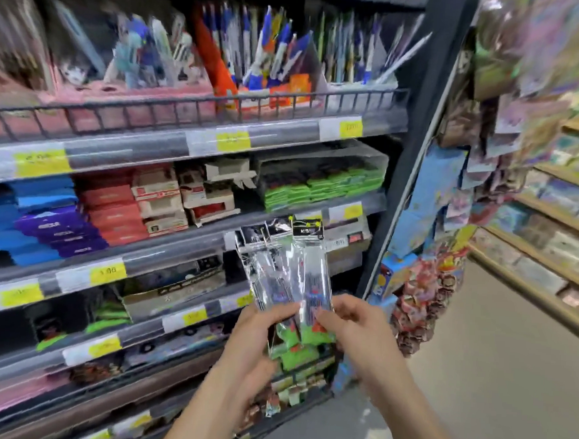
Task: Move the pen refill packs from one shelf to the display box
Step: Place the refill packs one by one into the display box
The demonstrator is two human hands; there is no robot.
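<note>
I hold a small fan of clear plastic pen refill packs [288, 279] with black header cards in front of the shelving unit, raised off every shelf, near the right-hand end of the shelves. My left hand [262, 335] grips the lower ends of the packs, thumb across the front and fingers curled behind. My right hand [346, 323] pinches the lower edge of the rightmost pack between thumb and fingertips, as if squaring the bundle up.

The clear acrylic display box [320, 174] sits at the right end of the shelf above my hands, already holding rows of green-and-black packs. The picture is smeared with motion, so I cannot be sure these are the same refills, though they look alike. More green-backed packs [294, 354] show on the lower shelf just behind and below my hands, at its right end.

I judge the task partly done: this handful is lifted clear but not yet in the box, and the stock lower down suggests more trips. What is left is to raise this bundle and slot it in.
</note>
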